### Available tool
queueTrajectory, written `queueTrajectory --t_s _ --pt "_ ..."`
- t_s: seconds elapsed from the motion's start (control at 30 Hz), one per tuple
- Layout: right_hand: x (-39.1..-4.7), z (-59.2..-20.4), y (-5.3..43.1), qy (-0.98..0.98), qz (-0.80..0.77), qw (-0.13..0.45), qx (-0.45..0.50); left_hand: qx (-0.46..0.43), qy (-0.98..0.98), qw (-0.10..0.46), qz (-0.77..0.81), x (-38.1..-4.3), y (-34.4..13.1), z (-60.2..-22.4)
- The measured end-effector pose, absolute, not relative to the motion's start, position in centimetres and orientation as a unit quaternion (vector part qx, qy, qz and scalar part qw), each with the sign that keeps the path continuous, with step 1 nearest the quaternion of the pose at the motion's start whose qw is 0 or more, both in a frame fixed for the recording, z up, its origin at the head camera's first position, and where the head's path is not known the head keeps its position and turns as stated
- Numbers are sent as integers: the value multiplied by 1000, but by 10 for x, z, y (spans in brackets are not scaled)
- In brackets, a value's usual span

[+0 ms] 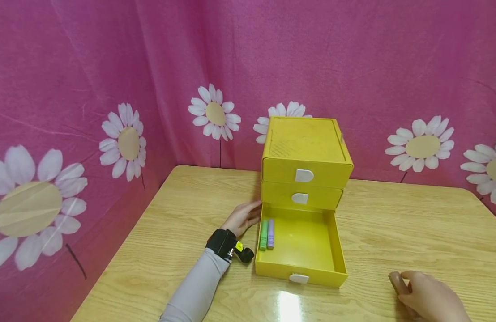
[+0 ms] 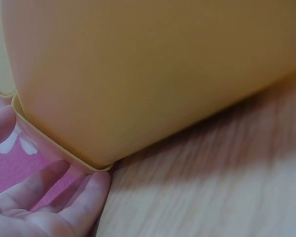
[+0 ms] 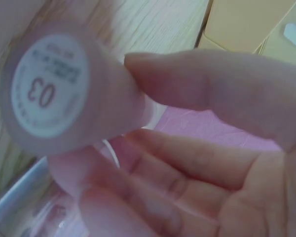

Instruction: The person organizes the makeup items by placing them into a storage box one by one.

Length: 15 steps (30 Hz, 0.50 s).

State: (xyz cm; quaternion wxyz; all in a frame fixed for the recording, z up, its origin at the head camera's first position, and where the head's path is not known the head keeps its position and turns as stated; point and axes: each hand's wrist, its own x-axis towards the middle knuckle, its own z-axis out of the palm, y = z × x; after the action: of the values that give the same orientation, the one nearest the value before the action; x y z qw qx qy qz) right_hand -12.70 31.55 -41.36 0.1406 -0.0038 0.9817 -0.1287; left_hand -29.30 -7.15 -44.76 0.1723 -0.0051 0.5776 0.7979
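On the table stands a yellow drawer unit [image 1: 304,141] with its bottom drawer [image 1: 304,232] pulled out. A green tube [image 1: 263,235] and a lilac tube [image 1: 270,234] lie side by side along that drawer's left wall. My left hand [image 1: 241,218] touches the unit's left side near the base; in the left wrist view its fingertips meet the casing's edge [image 2: 54,140]. At the right, my right hand [image 1: 431,295] pinches a small brownish-pink cosmetic tube [image 3: 44,91] between thumb and fingers. The tube's round end label reads 03. Below it shows a shiny, transparent object [image 3: 24,197], too blurred to identify.
The two upper drawers [image 1: 306,194] are pushed in and have white tabs. A pink curtain [image 1: 332,58] with white flowers hangs behind the wooden table [image 1: 393,223] and along its left side. A black wrist camera [image 1: 245,255] sits just left of the pulled-out drawer.
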Motion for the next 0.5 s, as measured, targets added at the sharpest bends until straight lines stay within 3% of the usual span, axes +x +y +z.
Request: queueTrajectory --t_s 0.5 --pt "-131 -411 316 979 -146 145 6 -6 578 170 798 -292 -72 -448"
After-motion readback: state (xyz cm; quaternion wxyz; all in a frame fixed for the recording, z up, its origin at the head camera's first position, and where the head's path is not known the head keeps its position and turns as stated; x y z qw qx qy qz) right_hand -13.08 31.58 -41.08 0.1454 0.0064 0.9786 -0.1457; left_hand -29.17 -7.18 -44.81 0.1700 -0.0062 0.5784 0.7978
